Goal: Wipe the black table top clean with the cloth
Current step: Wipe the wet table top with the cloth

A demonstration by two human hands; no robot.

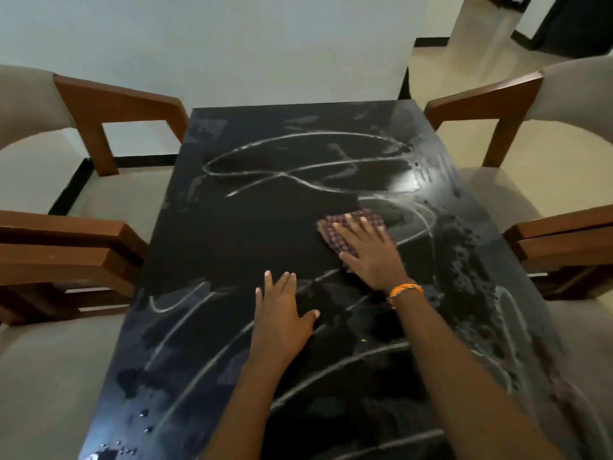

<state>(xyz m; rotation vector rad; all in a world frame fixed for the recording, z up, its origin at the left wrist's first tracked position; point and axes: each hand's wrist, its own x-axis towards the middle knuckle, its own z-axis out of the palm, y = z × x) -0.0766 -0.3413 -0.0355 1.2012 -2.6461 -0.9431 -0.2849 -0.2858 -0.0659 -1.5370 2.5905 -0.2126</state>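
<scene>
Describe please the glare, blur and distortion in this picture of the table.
Head view: pale glare lies on the table at its far right corner and near left edge; the wide lens bows the chairs outward; the right edge is smeared and soft; both the cloth and right hand are fairly sharp.

You see glossy black table top (252, 227), wet, pale streaks at 12 o'clock, droplets at 7. Woven checked cloth (335, 232) at 2. Matt brown wood chair arms (109, 104), beige fabric upholstery.
</scene>
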